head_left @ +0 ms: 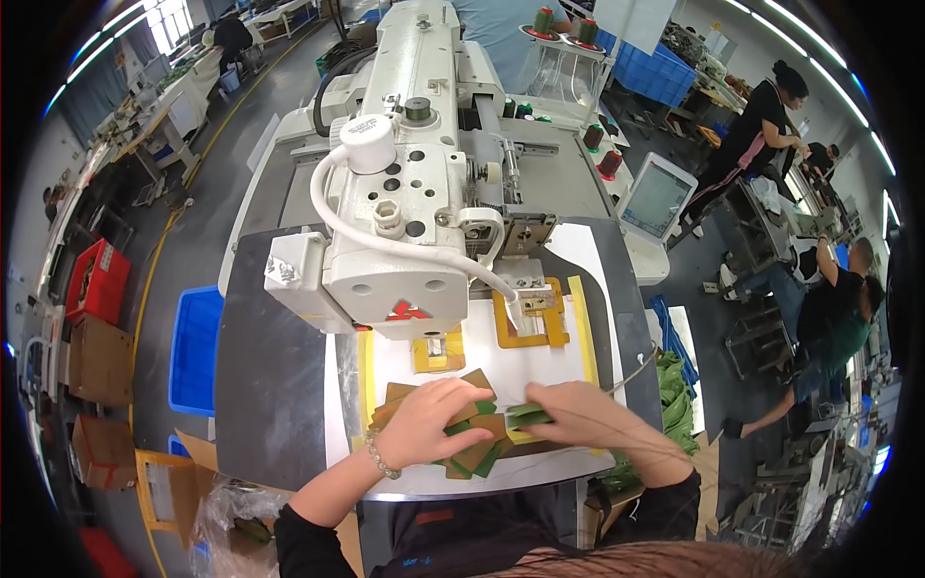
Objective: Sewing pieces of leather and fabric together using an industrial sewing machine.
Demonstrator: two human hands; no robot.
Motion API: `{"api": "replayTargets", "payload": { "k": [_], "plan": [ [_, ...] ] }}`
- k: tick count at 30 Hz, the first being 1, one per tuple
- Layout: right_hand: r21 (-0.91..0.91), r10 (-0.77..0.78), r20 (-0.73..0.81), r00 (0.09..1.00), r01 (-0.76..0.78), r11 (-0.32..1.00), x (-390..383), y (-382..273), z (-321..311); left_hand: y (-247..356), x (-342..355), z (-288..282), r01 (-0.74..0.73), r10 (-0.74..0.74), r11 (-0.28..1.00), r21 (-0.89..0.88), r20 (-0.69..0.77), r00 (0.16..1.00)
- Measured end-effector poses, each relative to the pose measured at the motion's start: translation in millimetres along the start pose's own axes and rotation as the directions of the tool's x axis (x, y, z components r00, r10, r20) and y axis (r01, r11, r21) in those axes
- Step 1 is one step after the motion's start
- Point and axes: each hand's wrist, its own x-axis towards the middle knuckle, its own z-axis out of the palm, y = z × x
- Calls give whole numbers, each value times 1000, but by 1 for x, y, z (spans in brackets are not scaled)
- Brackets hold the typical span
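Note:
My left hand [429, 422], with a beaded bracelet at the wrist, rests on a loose pile of brown and green flat pieces [489, 424]; its thumb and fingers are apart. To its right, my right hand [593, 419] pinches a small green flat piece [527, 415] between thumb and fingers. Both hands are over the white work plate [385, 370], at the front of a large white sewing machine [400, 202]. Beyond the hands, a yellow-brown frame [557, 326] lies under the needle area, and a smaller yellow frame [438, 364] lies left of it.
A dark tabletop [265, 385] surrounds the plate. At left stands a blue bin [196, 352]; green fabric pieces [674, 400] heap up at right. A tilted screen [657, 200] stands right of the machine, near thread spools [609, 164]. A co-worker [761, 135] stands further right.

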Motion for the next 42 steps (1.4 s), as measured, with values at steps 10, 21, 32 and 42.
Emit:
{"api": "replayTargets", "payload": {
  "k": [10, 21, 32, 42],
  "plan": [
    [347, -215, 214, 953, 132, 929, 49, 5, 3, -20, 4, 5, 273, -301, 938, -212, -112, 947],
    [612, -35, 181, 983, -84, 787, 21, 75, -35, -34, 7, -15, 497, -497, 846, -195, 52, 866],
    [78, -38, 165, 985, 26, 997, 28, 98, -24, -49, 4, -14, 418, -425, 896, -152, -10, 905],
    [119, -127, -115, 985, 141, 983, 31, 89, -25, -43, 0, -1, 143, -153, 981, 131, 75, 985]
  ]
}}
